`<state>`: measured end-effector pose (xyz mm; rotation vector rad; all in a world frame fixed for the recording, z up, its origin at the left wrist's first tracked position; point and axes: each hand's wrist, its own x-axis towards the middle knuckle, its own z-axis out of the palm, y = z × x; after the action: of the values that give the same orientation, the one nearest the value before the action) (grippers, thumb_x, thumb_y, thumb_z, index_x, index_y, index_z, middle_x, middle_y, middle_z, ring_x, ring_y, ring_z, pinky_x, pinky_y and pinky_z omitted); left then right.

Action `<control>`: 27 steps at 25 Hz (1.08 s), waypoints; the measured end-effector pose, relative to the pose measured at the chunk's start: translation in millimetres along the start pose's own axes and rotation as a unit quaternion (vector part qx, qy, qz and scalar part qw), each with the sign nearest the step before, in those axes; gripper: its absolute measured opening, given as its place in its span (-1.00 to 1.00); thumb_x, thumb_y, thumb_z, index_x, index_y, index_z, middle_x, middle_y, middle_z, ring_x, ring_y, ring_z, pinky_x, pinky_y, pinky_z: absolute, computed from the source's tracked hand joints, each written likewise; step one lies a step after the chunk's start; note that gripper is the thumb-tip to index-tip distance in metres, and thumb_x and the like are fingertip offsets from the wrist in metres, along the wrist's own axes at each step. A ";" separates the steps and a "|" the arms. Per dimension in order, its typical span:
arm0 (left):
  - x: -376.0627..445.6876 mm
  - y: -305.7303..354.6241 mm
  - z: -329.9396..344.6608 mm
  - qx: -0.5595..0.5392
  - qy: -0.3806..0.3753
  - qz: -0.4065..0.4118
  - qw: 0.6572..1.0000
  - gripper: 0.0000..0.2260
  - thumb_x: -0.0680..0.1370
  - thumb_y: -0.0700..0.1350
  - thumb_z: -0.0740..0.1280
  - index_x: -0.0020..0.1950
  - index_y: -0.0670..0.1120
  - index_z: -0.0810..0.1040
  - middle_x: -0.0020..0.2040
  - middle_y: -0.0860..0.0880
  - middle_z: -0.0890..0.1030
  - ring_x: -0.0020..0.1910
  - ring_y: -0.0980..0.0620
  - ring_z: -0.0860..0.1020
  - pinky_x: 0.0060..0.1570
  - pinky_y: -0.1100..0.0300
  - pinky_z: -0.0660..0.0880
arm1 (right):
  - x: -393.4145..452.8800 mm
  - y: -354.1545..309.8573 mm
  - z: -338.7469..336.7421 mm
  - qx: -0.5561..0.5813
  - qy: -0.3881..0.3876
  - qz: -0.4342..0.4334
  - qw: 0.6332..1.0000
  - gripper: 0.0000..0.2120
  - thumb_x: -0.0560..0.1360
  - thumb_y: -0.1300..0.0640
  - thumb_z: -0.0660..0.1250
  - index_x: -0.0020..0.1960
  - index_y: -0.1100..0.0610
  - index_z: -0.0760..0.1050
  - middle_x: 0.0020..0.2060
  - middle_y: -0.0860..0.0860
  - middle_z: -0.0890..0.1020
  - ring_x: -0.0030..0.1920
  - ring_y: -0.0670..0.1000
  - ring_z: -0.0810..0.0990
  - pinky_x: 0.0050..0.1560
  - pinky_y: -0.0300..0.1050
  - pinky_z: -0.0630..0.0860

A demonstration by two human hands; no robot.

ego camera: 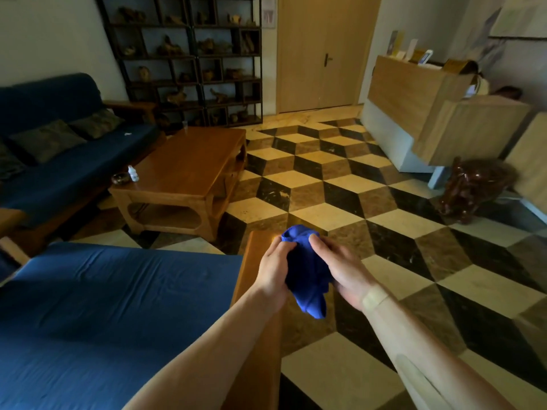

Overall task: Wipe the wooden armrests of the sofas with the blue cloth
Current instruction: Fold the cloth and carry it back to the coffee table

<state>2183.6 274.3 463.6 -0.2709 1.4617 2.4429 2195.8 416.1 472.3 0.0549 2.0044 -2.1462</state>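
A bunched blue cloth (306, 273) hangs between both hands, just above the far end of a wooden armrest (254, 255). My left hand (273, 270) grips its left side and my right hand (340, 269) grips its right side, thumb on top. The armrest runs along the right side of the near sofa with a blue seat (118, 306); my left forearm hides much of it. A second blue sofa (59, 137) stands along the left wall, with its wooden armrest (130, 107) at the far end.
A wooden coffee table (189, 170) holds a small white bottle (133, 173), an ashtray (120, 179) and a glass. Dark shelves stand behind it. A wooden counter (414, 93) and a dark carved stool (470, 190) stand at the right. Checkered floor lies between.
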 end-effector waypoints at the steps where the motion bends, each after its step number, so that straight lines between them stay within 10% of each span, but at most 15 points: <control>1: 3.4 -4.0 16.0 -0.019 0.003 -0.012 1.000 -0.84 0.59 -0.12 0.25 0.09 -0.11 0.57 -0.02 -0.17 0.67 0.02 -0.14 0.62 0.06 -0.07 0.55 | -3.6 -4.3 -23.2 0.014 -0.017 -0.013 1.000 -0.65 0.52 -0.07 0.36 0.22 0.10 0.57 0.11 0.10 0.69 0.18 0.12 0.64 0.22 0.03 0.56; 9: 25.1 -21.0 115.9 0.121 -0.101 0.003 0.987 -0.46 0.41 0.26 0.35 0.22 -0.09 0.55 0.19 -0.10 0.65 0.22 -0.11 0.58 0.26 -0.04 0.45 | -28.2 -49.6 -172.6 -0.208 -0.025 -0.132 0.969 -0.81 0.47 0.10 0.47 0.08 0.05 0.65 -0.05 -0.02 0.72 0.00 -0.02 0.69 0.06 0.00 0.63; 13: 23.7 -21.9 137.3 0.205 -0.143 0.030 0.968 -0.51 0.35 -0.06 0.55 0.23 -0.10 0.53 0.17 -0.16 0.63 0.17 -0.19 0.60 0.16 -0.06 0.54 | -37.6 -73.0 -204.7 -0.295 -0.058 -0.162 0.940 -0.76 0.40 -0.03 0.52 0.04 0.00 0.65 -0.10 -0.07 0.70 -0.03 -0.02 0.67 0.00 0.00 0.64; 20: 17.7 -15.7 162.5 0.116 -0.119 0.129 0.978 -0.82 0.45 -0.18 0.47 0.01 -0.09 0.55 -0.02 -0.15 0.61 -0.05 -0.10 0.61 -0.10 0.03 0.59 | -28.1 -84.7 -247.3 -0.291 -0.132 -0.121 0.940 -0.80 0.44 0.03 0.48 0.03 0.07 0.64 -0.09 -0.01 0.72 -0.04 -0.02 0.68 0.03 -0.05 0.59; 27: 39.9 -10.3 162.4 0.124 -0.036 0.222 0.966 -0.79 0.40 -0.21 0.47 0.02 -0.15 0.58 -0.08 -0.13 0.65 -0.10 -0.06 0.64 -0.16 0.09 0.61 | 3.4 -74.9 -242.4 -0.127 0.033 -0.153 0.980 -0.84 0.46 0.04 0.47 0.00 0.07 0.66 -0.09 0.04 0.72 0.03 0.06 0.67 0.08 0.02 0.61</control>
<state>2146.8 427.9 519.4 0.2226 1.9433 2.5152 2152.4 660.2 526.5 -0.2382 2.4462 -2.0548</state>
